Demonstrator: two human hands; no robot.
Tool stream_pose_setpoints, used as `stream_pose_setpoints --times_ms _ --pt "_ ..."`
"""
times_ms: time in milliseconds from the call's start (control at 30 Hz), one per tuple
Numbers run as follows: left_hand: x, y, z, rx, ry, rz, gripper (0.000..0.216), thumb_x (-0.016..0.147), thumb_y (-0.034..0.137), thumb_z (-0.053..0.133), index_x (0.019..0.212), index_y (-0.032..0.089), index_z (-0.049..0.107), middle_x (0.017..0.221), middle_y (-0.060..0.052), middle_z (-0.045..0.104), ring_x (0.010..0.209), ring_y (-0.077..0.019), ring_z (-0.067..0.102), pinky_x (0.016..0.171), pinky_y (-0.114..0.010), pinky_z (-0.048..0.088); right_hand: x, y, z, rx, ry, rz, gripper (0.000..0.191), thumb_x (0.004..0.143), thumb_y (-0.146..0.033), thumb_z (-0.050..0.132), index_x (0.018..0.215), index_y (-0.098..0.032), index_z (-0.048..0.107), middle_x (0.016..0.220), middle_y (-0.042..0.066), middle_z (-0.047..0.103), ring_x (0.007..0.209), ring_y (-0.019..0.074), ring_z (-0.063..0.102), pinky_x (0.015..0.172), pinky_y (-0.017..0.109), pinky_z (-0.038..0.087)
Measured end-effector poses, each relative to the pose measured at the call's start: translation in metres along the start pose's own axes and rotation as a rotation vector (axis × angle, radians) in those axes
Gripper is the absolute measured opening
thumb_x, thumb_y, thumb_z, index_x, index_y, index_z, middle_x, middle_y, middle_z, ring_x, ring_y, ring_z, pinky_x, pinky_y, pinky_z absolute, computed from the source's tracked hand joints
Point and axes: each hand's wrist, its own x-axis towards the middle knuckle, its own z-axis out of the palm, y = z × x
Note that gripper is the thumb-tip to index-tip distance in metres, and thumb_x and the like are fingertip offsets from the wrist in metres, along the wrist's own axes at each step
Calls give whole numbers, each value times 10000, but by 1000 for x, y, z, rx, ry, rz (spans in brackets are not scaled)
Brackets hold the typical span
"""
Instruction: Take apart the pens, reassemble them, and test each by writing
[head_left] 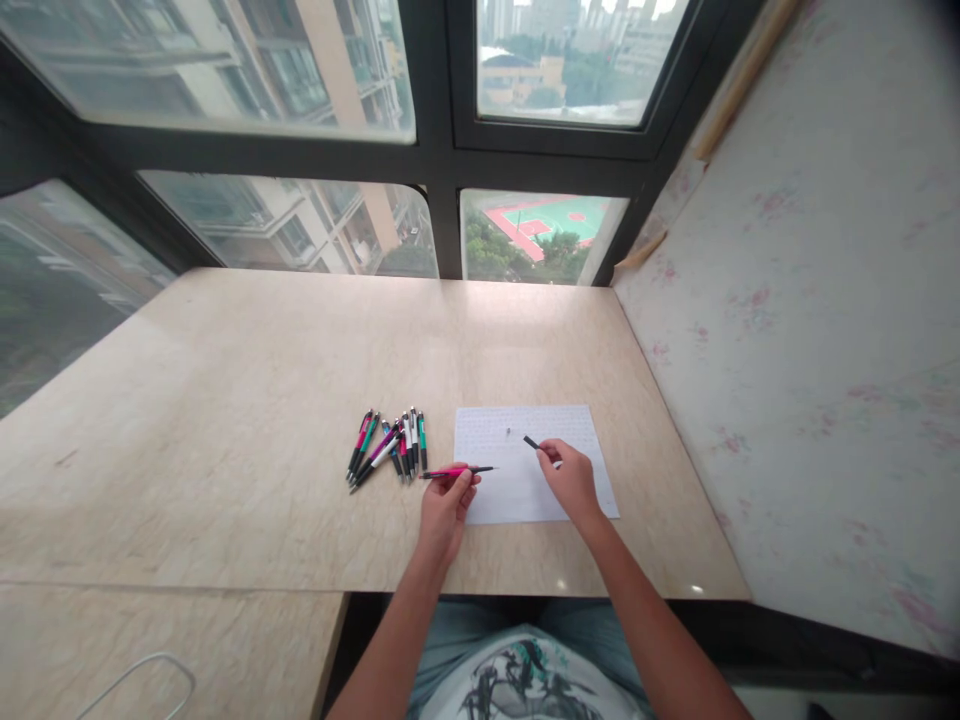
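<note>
My left hand point(448, 497) is closed around a pink and black pen point(457, 472). The pen lies level over the left side of a paper sheet point(540, 500), its thin end pointing right. Between the thumb and fingers of my right hand point(568, 476) is a short black tube-like piece point(531, 442), held above the sheet; its exact kind is too small to make out. A tiny silvery part point(508, 431) rests on the paper to the left of that piece. Rows of faint writing cover the upper half of the sheet.
Left of the paper lies a loose pile of pens point(386, 447) in pink, green, purple, white and black. The stone-patterned counter point(247, 420) runs back to dark-framed windows point(442, 160). A flowered wall point(810, 350) bounds the right side. A white cable point(154, 658) lies at lower left.
</note>
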Motion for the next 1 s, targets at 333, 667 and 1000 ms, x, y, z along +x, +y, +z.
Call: stream_pose_setpoints --times_ms 333,667,1000 --pt "-11 -6 3 73 -20 -65 348 643 282 850 913 156 671 928 -58 723 779 -127 686 717 -221 498 6 -20 30 -79 29 10 243 890 -402 529 873 -221 690 783 49 723 655 182 628 608 274 427" --pt "-10 -18 16 345 -185 -17 334 658 342 823 896 145 697 766 -45 701 754 -163 644 741 -274 467 -28 -25 -1 248 -387 -178 194 889 -325 575 863 -213 732 875 40 741 773 169 655 652 265 483" --pt "-15 -23 22 308 -172 -59 311 684 363 803 882 144 704 861 -76 718 820 -182 665 761 -277 488 -24 -12 -17 91 -445 -262 181 911 -240 573 941 -224 751 849 40 723 754 160 628 714 291 468"
